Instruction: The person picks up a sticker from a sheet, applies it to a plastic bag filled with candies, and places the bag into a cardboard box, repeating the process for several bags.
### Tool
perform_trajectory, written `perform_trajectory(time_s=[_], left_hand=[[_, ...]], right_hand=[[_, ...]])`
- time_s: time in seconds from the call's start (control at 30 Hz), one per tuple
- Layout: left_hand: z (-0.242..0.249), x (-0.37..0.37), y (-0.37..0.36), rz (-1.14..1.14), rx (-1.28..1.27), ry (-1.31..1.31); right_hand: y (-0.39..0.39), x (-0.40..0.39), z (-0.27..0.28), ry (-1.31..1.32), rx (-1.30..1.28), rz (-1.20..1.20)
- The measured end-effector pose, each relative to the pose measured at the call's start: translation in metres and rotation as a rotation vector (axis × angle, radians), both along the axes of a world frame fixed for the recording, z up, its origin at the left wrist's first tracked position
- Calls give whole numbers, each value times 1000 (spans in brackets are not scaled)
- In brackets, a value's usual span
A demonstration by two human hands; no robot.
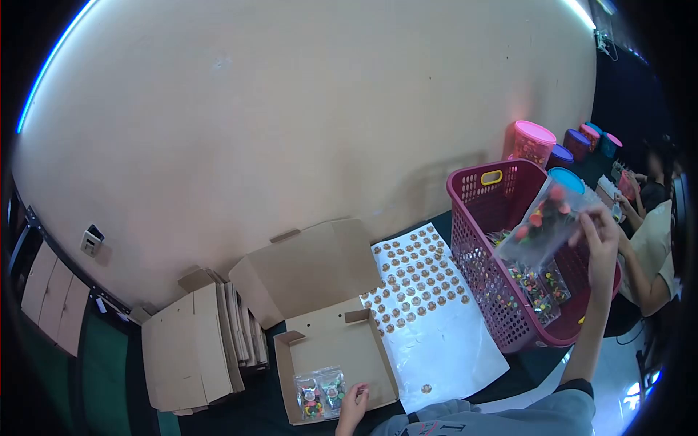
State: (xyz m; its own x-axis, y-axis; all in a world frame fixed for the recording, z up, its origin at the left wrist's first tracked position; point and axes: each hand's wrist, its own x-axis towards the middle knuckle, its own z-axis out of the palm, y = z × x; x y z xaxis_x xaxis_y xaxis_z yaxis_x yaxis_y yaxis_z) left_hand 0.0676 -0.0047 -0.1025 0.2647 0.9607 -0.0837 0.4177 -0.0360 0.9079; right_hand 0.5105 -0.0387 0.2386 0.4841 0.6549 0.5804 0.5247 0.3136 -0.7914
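Note:
My right hand (pixel 602 236) is closed on the upper edge of a clear plastic bag (pixel 542 225) of colourful small pieces, perhaps candies. The bag hangs tilted over the maroon laundry basket (pixel 469 218), where several similar bags (pixel 536 291) lie. My left hand (pixel 354 403) is at the front edge of an open cardboard box (pixel 349 334), its fingers curled together. What those fingers hold, if anything, is too small to make out. Just left of it, two filled clear bags (pixel 320 392) lie side by side in the box's front left corner, each with a small round sticker.
A white sheet (pixel 443 349) with rows of round brown stickers lies between box and basket. Folded cardboard boxes (pixel 193 349) stand stacked at left. Pink-lidded (pixel 534 134) and blue-lidded tubs (pixel 567 179) stand behind the basket. Another person (pixel 647 254) works at far right.

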Motion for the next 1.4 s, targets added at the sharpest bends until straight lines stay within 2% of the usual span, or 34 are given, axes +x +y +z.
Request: perform_trajectory(time_s=[0.03, 0.1, 0.23, 0.3, 0.33, 0.37, 0.43, 0.5, 0.57, 0.6, 0.63, 0.7, 0.73, 0.8, 0.83, 0.9, 0.93, 0.97, 1.1, 1.23, 1.3, 1.37, 1.4], left_hand=[[-4, 1, 0, 13, -22, -40], [11, 11, 2, 32, -46, -69], [45, 23, 4, -23, 0, -110], [58, 24, 1, -67, -40, -204], [58, 22, 2, -96, -143, -367], [59, 19, 2, -82, -140, -362], [79, 17, 0, -91, -256, -640], [102, 17, -3, -131, -181, -557], [117, 17, -5, -239, -28, -400], [102, 14, -5, -193, -77, -423], [107, 22, -9, -118, -38, -630], [100, 26, -11, 139, -133, -842], [100, 26, -10, 131, -137, -841], [102, 27, -10, 277, -292, -980], [104, 29, -9, 269, -297, -979], [110, 30, -8, 259, -296, -865], [111, 29, -8, 254, -297, -860], [111, 26, -9, 230, -290, -814], [106, 20, -9, 185, -315, -719], [112, 25, -11, 133, -386, -827], [105, 26, -11, 134, -304, -775], [103, 23, -11, 264, -310, -696], [106, 26, -11, 329, -236, -726]], right_hand=[[-9, -25, 2, 235, 75, 88], [-15, -59, -15, 338, 69, 294], [8, -122, -61, 663, -98, 486], [26, -142, -93, 835, -147, 521], [32, -153, -107, 870, -169, 528], [36, -164, -119, 904, -193, 535], [39, -190, -137, 1114, -219, 606], [38, -214, -155, 1292, -234, 697], [29, -231, -172, 1185, -452, 798], [25, -236, -184, 1076, -548, 869], [19, -239, -188, 1009, -600, 884], [9, -241, -198, 987, -687, 943], [3, -243, -203, 989, -682, 935], [-5, -245, -211, 840, -694, 1027], [-6, -243, -212, 843, -690, 1018], [-7, -240, -213, 630, -769, 976], [-4, -242, -201, 841, -670, 944], [-1, -238, -204, 847, -663, 941], [11, -228, -221, 817, -606, 963], [17, -240, -236, 801, -595, 980], [21, -246, -239, 809, -635, 1024], [35, -237, -246, 736, -678, 1006], [43, -226, -248, 665, -716, 978]])
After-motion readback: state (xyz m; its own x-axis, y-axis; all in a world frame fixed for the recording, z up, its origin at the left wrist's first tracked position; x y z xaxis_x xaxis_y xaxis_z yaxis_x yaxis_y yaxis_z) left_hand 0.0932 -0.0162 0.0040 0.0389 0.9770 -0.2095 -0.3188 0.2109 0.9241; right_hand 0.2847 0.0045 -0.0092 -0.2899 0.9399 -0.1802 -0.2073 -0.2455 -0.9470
